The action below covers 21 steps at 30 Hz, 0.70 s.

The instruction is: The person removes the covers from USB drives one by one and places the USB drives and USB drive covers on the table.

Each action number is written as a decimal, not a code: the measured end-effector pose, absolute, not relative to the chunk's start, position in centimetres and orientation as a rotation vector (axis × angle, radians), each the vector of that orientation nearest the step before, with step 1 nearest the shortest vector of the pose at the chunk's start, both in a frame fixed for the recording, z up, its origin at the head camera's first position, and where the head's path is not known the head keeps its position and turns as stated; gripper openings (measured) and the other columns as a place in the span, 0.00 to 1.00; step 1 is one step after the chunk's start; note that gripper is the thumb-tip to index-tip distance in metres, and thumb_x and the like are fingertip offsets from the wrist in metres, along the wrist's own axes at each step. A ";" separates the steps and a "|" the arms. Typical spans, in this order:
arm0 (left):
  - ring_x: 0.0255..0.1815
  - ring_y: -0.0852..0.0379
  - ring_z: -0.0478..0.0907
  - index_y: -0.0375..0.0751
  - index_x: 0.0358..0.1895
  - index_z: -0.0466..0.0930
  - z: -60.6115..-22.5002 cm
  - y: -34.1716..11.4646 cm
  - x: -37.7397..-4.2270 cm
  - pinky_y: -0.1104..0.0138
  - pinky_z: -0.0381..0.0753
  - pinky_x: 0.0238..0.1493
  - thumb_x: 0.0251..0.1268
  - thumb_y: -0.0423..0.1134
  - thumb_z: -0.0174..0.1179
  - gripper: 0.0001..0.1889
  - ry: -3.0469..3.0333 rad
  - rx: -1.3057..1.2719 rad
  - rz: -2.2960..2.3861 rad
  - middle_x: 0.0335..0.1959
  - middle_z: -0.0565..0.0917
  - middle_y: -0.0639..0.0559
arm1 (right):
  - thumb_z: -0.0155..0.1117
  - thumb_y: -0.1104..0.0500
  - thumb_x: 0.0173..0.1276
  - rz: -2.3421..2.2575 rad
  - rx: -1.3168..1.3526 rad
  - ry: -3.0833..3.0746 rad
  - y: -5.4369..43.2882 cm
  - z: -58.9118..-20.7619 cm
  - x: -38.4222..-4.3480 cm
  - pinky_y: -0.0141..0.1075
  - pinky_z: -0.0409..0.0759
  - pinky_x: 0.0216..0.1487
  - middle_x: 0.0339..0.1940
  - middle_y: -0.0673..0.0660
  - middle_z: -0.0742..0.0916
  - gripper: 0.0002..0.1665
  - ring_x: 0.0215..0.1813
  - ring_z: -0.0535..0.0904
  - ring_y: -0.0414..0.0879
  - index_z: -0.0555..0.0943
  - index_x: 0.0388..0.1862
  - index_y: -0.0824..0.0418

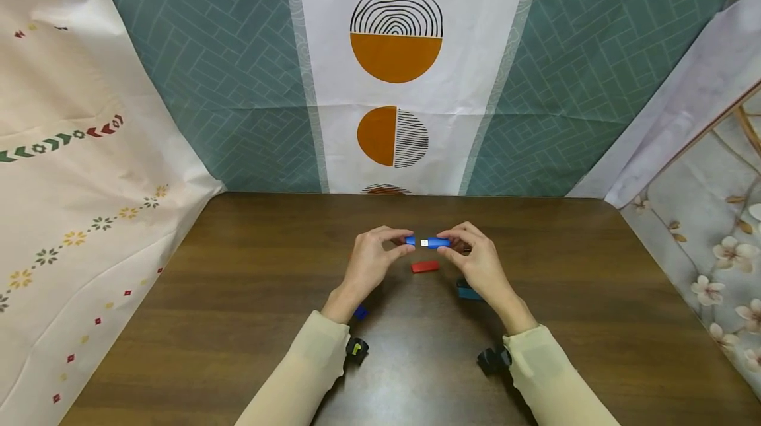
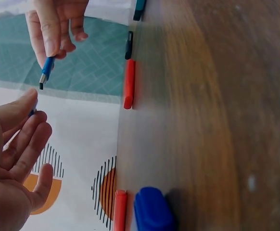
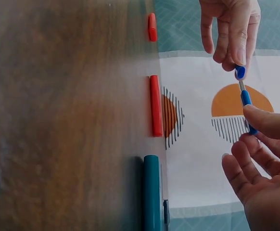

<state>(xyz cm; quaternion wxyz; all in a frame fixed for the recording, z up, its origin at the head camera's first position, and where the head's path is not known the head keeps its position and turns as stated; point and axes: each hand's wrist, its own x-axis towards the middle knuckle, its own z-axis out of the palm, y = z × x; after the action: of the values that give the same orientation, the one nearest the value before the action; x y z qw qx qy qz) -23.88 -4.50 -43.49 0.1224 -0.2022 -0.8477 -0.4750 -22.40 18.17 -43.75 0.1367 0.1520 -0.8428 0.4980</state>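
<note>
My left hand [image 1: 368,259] pinches a small blue cap [image 1: 410,240] between thumb and fingertips above the table. Facing it, my right hand [image 1: 480,262] pinches a blue USB flash drive [image 1: 440,242] by its body, its metal plug bare and pointing at the cap. A narrow gap parts the two in the head view. In the right wrist view the cap [image 3: 240,73] shows its end just above the drive [image 3: 246,98]. The left wrist view shows the drive [image 2: 47,67] too, while the left fingers mostly hide the cap.
On the brown table [image 1: 238,294] lies a red stick-shaped piece [image 1: 425,267] below the hands. A teal block [image 1: 470,292] is by the right wrist, with a black piece [image 2: 129,44] nearby. A blue object [image 1: 361,312] and another red piece [image 2: 120,210] lie towards the left.
</note>
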 end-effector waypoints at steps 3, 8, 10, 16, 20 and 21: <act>0.42 0.55 0.85 0.42 0.50 0.92 -43.5 -4.4 -23.9 0.55 0.84 0.44 0.61 0.38 0.76 0.14 -2.479 -0.585 -1.379 0.39 0.90 0.53 | 0.75 0.67 0.66 1.441 0.431 -2.449 18.2 -43.7 -22.4 0.33 0.80 0.42 0.43 0.56 0.84 0.12 0.41 0.78 0.47 0.89 0.49 0.62; 0.42 0.54 0.85 0.42 0.49 0.92 -43.6 -4.5 -24.0 0.54 0.83 0.45 0.60 0.36 0.77 0.14 -2.472 -0.575 -1.379 0.39 0.90 0.51 | 0.76 0.67 0.65 1.437 0.423 -2.441 18.2 -43.7 -22.4 0.32 0.78 0.41 0.42 0.55 0.84 0.12 0.40 0.78 0.48 0.90 0.48 0.62; 0.43 0.53 0.85 0.41 0.49 0.92 -43.6 -4.5 -24.0 0.52 0.83 0.46 0.60 0.35 0.77 0.14 -2.462 -0.575 -1.394 0.39 0.90 0.50 | 0.76 0.68 0.65 1.435 0.421 -2.436 18.2 -43.7 -22.4 0.32 0.78 0.41 0.42 0.55 0.84 0.13 0.40 0.78 0.49 0.90 0.48 0.62; 0.42 0.54 0.85 0.41 0.47 0.93 -43.3 -4.7 -24.1 0.55 0.84 0.46 0.59 0.37 0.77 0.13 -2.456 -0.565 -1.406 0.38 0.90 0.52 | 0.76 0.67 0.65 1.426 0.422 -2.443 18.1 -43.6 -22.4 0.35 0.78 0.41 0.41 0.54 0.84 0.13 0.40 0.78 0.49 0.89 0.48 0.61; 0.42 0.55 0.84 0.41 0.47 0.93 -42.9 -5.0 -24.4 0.61 0.83 0.43 0.59 0.39 0.77 0.13 -2.481 -0.572 -1.375 0.38 0.90 0.51 | 0.76 0.66 0.66 1.400 0.446 -2.459 18.0 -43.2 -22.8 0.35 0.78 0.40 0.40 0.54 0.84 0.12 0.39 0.77 0.49 0.89 0.48 0.61; 0.41 0.55 0.84 0.42 0.46 0.93 -42.9 -5.1 -24.5 0.63 0.82 0.41 0.60 0.39 0.77 0.12 -2.486 -0.572 -1.360 0.38 0.90 0.51 | 0.76 0.66 0.66 1.390 0.454 -2.462 18.0 -43.2 -23.0 0.35 0.78 0.40 0.40 0.54 0.84 0.12 0.39 0.77 0.49 0.89 0.48 0.62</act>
<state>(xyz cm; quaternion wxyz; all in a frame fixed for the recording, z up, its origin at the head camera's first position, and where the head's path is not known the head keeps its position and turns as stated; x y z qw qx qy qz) -24.50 -5.10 -42.86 0.1252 -0.1965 -0.8532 -0.4667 -22.97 17.99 -43.15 0.1384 0.1569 -0.8516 0.4806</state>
